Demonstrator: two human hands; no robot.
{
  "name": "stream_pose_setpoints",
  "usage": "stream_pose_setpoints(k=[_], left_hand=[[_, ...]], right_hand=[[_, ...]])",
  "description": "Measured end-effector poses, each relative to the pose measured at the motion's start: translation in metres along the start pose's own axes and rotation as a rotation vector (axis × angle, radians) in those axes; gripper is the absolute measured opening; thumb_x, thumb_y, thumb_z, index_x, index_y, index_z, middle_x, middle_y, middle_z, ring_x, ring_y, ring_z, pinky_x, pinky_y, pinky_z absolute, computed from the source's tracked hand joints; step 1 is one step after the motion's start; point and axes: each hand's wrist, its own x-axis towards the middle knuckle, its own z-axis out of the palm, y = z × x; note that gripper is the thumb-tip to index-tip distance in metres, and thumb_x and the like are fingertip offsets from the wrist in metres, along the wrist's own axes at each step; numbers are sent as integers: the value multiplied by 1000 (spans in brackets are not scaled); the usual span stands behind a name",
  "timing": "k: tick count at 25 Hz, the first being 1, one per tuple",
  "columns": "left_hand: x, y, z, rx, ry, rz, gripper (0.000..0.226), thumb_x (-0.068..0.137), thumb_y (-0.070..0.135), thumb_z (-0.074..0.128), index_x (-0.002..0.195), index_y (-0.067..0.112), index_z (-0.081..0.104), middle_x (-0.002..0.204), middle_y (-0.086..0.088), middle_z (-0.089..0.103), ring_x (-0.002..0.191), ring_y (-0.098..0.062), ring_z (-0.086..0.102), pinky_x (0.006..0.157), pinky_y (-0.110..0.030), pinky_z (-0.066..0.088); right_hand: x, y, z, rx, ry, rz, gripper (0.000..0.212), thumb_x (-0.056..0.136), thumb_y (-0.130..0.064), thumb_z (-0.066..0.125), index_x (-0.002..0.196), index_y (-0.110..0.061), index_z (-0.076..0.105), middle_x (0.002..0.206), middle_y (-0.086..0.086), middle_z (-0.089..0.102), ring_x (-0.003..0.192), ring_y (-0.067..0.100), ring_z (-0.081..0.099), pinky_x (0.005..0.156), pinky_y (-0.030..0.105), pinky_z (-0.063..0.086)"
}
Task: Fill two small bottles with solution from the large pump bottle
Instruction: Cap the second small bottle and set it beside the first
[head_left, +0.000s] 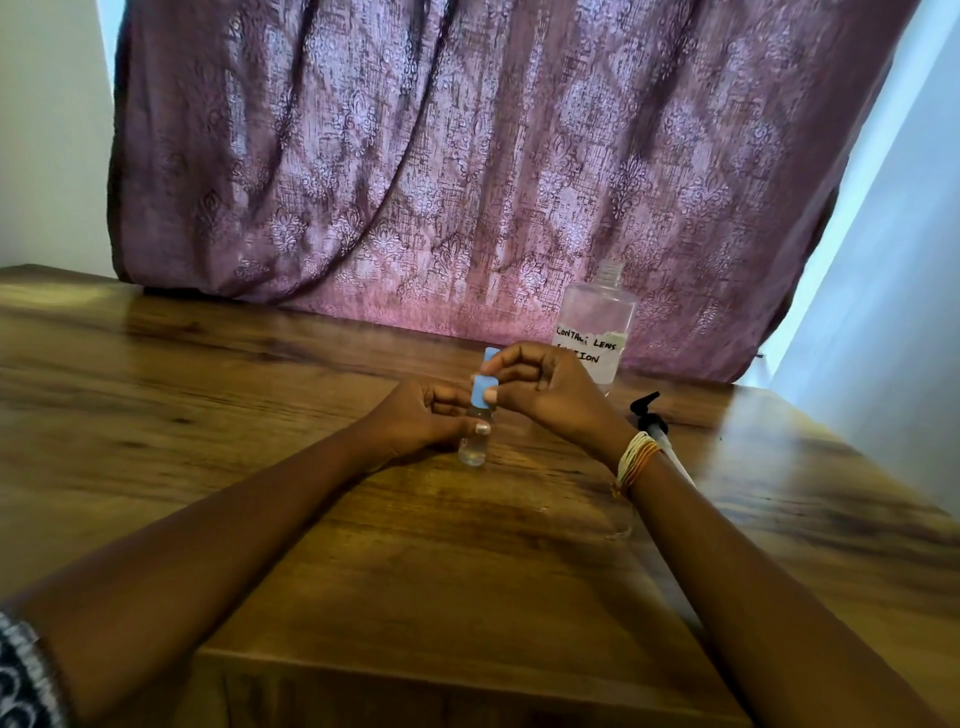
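A small clear bottle (474, 448) with a blue cap (483, 391) stands on the wooden table (260, 415). My left hand (421, 421) grips its body. My right hand (550, 389) pinches the blue cap between thumb and fingers. Behind these fingers a second blue cap (491, 356) shows, its bottle hidden. The large clear bottle (597, 327) stands behind my right hand with its neck open and a handwritten paper label. Its black pump head with a white tube (655, 423) lies on the table to the right of my right wrist.
A purple patterned curtain (467, 156) hangs right behind the table's far edge. The table's near edge runs under my forearms. White walls stand on both sides. Thin bangles circle my right wrist.
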Motion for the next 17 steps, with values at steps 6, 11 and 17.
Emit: stream_pose_setpoints(k=[6, 11, 17], left_hand=[[0, 0, -1, 47, 0, 18, 18, 74, 4, 77, 86, 18, 78, 93, -16, 76, 85, -23, 69, 80, -36, 54], [2, 0, -1, 33, 11, -25, 29, 74, 3, 77, 103, 3, 73, 101, -20, 74, 94, -29, 70, 85, -38, 56], [-1, 4, 0, 49, 1, 6, 20, 75, 0, 75, 92, 10, 74, 80, 1, 77, 74, -8, 71, 69, -20, 57]], right_hand=[[-2, 4, 11, -311, 85, -45, 34, 75, -24, 81, 106, -15, 69, 87, -1, 69, 77, 6, 63, 72, 21, 52], [1, 0, -2, -6, -74, -40, 42, 80, 14, 64, 118, -5, 62, 118, 14, 67, 107, 17, 65, 94, 28, 53], [-2, 3, 6, 17, -125, 95, 62, 79, -2, 75, 133, -16, 50, 120, 9, 64, 112, 16, 63, 98, 30, 52]])
